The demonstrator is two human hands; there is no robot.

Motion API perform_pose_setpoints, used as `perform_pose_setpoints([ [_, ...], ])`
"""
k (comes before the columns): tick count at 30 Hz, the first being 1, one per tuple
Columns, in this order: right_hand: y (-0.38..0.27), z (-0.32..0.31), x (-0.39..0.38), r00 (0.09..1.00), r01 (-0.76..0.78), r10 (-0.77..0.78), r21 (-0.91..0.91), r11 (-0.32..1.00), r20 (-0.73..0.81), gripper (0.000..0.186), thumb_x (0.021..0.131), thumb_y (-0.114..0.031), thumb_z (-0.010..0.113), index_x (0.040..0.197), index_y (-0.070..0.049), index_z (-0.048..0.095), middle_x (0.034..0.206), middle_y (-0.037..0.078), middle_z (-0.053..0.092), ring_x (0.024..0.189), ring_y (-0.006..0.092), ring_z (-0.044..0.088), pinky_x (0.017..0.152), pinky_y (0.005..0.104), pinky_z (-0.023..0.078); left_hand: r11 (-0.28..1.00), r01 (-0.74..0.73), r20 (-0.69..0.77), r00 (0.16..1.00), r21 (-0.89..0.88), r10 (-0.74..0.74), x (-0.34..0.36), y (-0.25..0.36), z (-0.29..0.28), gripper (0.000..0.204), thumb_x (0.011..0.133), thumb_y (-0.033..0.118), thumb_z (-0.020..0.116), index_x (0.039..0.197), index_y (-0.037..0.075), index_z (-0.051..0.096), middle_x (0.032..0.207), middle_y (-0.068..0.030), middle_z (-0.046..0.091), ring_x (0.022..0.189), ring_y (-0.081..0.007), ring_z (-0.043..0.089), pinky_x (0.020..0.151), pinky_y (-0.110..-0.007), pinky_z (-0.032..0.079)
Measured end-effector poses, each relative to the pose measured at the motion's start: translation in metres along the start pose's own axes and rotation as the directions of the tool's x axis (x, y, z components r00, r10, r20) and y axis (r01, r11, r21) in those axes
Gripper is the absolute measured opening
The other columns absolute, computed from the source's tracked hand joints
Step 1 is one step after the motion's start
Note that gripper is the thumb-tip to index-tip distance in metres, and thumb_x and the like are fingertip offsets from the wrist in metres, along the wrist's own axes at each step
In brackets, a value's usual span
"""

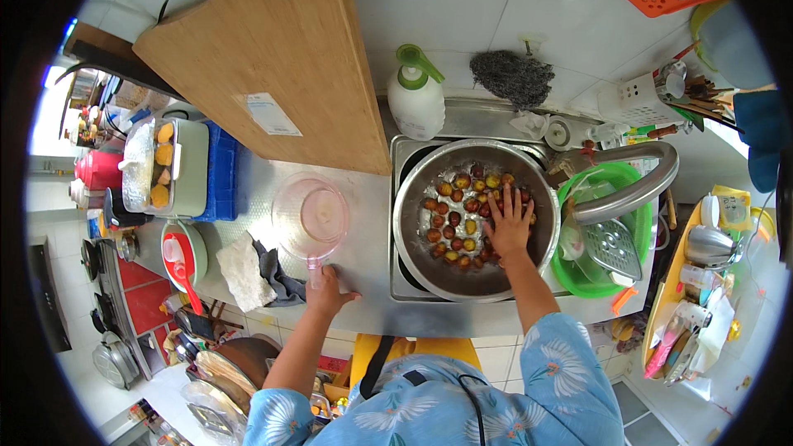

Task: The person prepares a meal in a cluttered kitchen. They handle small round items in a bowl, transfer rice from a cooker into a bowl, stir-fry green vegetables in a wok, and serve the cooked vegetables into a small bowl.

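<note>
My left hand (pixel 328 294) is closed round the short handle of a clear, pinkish plastic water scoop (pixel 320 213), which rests on the steel counter. Over to the right, a big steel basin (pixel 410 231) sits in the sink. Many small round fruits, red-brown and yellow-green like fresh jujubes (pixel 469 244), lie across its bottom. My right hand (pixel 509 225) reaches into the basin with its fingers spread over the fruits at the right side. Its palm hides some of them, and I cannot tell whether the fingertips press on any.
A curved steel faucet (pixel 636 173) arches over a green basin (pixel 605 282) on the right. Behind the sink stands a white pump bottle (pixel 416 107). A large wooden cutting board (pixel 281 58) leans at the back left. Cloths (pixel 248 272) lie left of the scoop, near a small bowl (pixel 195 248).
</note>
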State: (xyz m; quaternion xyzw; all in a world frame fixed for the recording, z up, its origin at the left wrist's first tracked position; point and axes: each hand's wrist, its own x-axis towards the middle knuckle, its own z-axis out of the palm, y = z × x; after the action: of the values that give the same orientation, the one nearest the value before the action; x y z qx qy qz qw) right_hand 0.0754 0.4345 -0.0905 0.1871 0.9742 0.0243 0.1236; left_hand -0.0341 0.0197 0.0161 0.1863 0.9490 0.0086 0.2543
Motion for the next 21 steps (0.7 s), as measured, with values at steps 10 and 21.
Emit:
perform_pose_setpoints([
  [10, -0.099, -0.035, 0.021, 0.907, 0.397, -0.405, 0.088, 0.914, 0.118, 0.076, 0.086, -0.057, 0.053, 0.150, -0.031, 0.023, 0.159, 0.014, -0.002, 0.145, 0.0386, -0.003, 0.108, 0.0698, 0.003, 0.999, -0.029, -0.026, 0.999, 0.019, 0.030, 0.000, 0.003, -0.005, 0.075, 0.049, 0.048, 0.089, 0.098, 0.002, 0.055, 0.100, -0.0144, 0.058, 0.095, -0.0311, 0.058, 0.079, -0.041, 0.050],
  [21, -0.079, -0.032, -0.051, 0.913, 0.217, -0.284, 0.240, 0.946, 0.292, 0.090, 0.080, -0.055, 0.063, 0.152, -0.034, 0.012, 0.157, 0.020, -0.009, 0.139, 0.0518, 0.010, 0.107, 0.0689, 0.009, 0.998, -0.060, -0.077, 0.995, -0.014, 0.058, -0.003, -0.003, 0.004, 0.072, 0.048, 0.046, 0.090, 0.095, 0.003, 0.055, 0.094, -0.0131, 0.059, 0.085, -0.0315, 0.061, 0.072, -0.041, 0.051],
])
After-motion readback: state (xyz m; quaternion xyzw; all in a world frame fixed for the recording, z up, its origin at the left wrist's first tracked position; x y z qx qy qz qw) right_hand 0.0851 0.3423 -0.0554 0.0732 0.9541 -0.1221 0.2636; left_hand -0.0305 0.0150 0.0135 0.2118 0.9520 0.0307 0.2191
